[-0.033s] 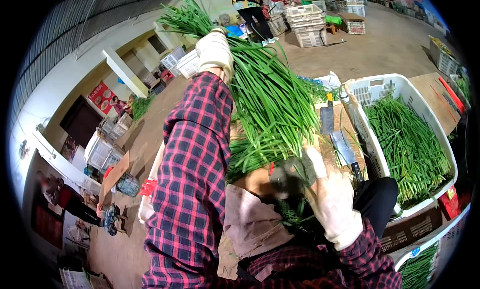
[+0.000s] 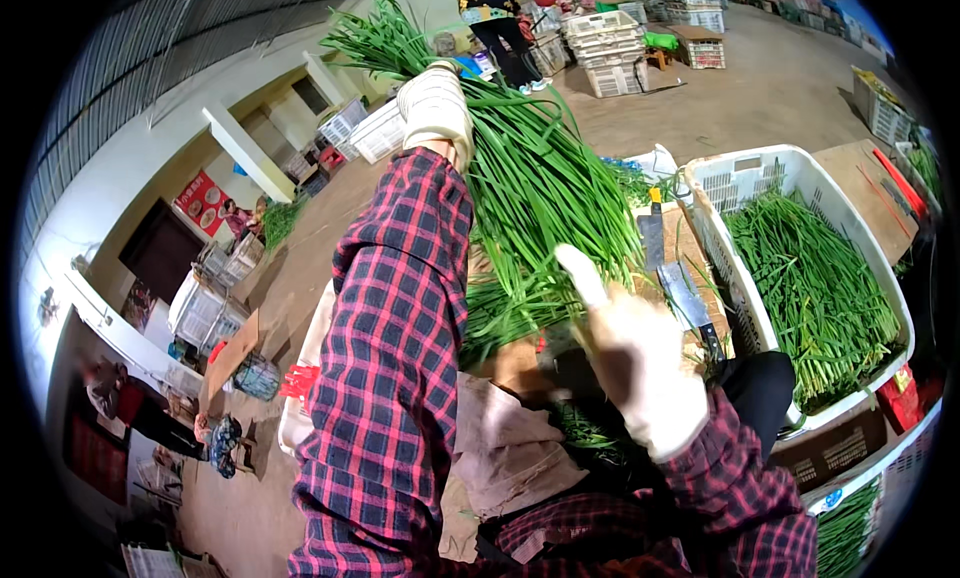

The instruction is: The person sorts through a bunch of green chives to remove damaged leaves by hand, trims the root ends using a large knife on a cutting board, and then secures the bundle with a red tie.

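Note:
My left hand (image 2: pixel 436 106), in a whitish glove, is closed round the upper part of a large bunch of long green chives (image 2: pixel 545 173). The bunch slants down to the right, its lower ends over the work board. My right hand (image 2: pixel 640 363), also gloved, is just below those ends; one digit stands out toward the leaves. Its other fingers are blurred, and nothing shows in it. More loose chives (image 2: pixel 510 318) lie beneath the bunch. Two broad-bladed knives, a dark one (image 2: pixel 652 240) and a shinier one (image 2: pixel 684 296), lie on the board (image 2: pixel 678 233) to the right.
A white plastic crate (image 2: pixel 708 193) of chives stands close on the right, with another crate (image 2: pixel 868 498) below it. A brown cloth (image 2: pixel 505 443) lies before me. Stacked crates (image 2: pixel 610 53) and a standing person (image 2: pixel 495 23) are farther off; other people are at the left.
My right hand has moved up and to the left, closer to the lower ends of the bunch. My left hand keeps its grip and has shifted only slightly.

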`<state>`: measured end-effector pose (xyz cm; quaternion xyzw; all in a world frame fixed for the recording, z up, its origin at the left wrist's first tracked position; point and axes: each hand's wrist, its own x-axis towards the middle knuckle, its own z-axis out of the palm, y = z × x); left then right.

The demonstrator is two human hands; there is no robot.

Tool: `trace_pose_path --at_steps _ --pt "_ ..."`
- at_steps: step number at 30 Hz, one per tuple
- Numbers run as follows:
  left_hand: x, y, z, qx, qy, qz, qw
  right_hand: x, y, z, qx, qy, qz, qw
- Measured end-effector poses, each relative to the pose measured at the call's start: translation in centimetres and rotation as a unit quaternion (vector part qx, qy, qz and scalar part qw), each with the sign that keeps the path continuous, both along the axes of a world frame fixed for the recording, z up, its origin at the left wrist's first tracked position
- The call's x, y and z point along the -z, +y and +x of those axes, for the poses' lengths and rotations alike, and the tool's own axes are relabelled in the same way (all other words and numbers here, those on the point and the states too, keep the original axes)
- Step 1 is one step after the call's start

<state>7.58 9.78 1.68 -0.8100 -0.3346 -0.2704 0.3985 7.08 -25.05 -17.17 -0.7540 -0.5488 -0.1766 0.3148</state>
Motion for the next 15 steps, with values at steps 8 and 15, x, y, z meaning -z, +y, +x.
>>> trace_pose_path --at_steps 8,15 --pt "0.1 2.4 1.0 -0.078 0.051 -0.043 0.995 6.6 1.4 2.3 -0.013 0.009 -0.195 0.981" --pt "1.0 -1.5 0.7 0.002 -0.062 -0.143 0.988 7.0 -6.1 1.9 -0.072 0.22 -0.408 0.883"
